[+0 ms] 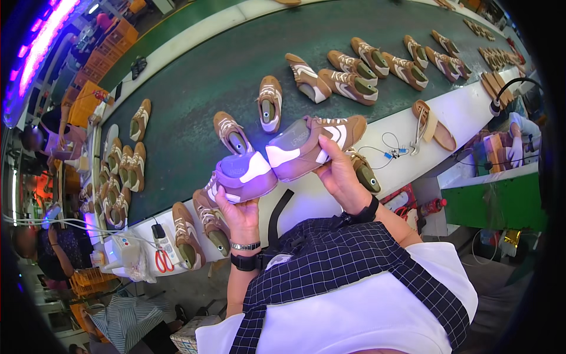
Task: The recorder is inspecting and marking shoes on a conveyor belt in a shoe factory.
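Two brown sneakers with white stripes and white heel patches are held up side by side, heels toward each other, above the near edge of the bench. My left hand (pixel 240 215) is closed around the left sneaker (pixel 244 180), which has violet light on its heel. The right sneaker (pixel 306 147) sits in my right hand (pixel 345 177), thumb on its side and the other fingers partly hidden beneath. Just beyond them, two more sneakers (pixel 269 103) (pixel 231 133) rest on the green conveyor belt (pixel 194 82).
Several similar sneakers (pixel 354 85) stand farther right on the belt, others (pixel 135 165) at the left. On the near white ledge (pixel 407 153) lie a tan sandal (pixel 436 127), thin cords (pixel 395 152), red-handled scissors (pixel 163 259) and a black strap (pixel 279 217). Other people work left and right.
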A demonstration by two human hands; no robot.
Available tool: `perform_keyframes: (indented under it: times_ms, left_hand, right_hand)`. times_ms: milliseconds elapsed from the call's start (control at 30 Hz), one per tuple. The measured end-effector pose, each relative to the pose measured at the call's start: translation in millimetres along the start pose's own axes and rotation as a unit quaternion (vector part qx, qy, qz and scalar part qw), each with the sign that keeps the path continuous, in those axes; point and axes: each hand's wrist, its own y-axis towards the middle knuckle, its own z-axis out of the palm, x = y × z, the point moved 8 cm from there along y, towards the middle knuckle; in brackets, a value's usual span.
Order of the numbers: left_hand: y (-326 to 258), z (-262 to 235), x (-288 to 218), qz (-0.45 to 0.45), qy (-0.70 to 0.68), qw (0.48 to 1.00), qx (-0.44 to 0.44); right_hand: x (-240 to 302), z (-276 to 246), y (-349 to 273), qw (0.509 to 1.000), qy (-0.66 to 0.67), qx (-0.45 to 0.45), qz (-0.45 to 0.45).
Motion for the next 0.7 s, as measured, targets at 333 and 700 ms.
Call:
perform_keyframes:
  times_ms: [333,700]
  left_hand:
    - [3,-2,-2,0.017,0.002,1.000,0.014]
    - [3,-12,-18,0.076,0.069,0.995,0.011]
  right_hand:
    - [-8,-2,5,1.000,-0.015,-0.009,0.016]
    - [-3,-14,9,0.995,-0.088,-0.024,-0.037]
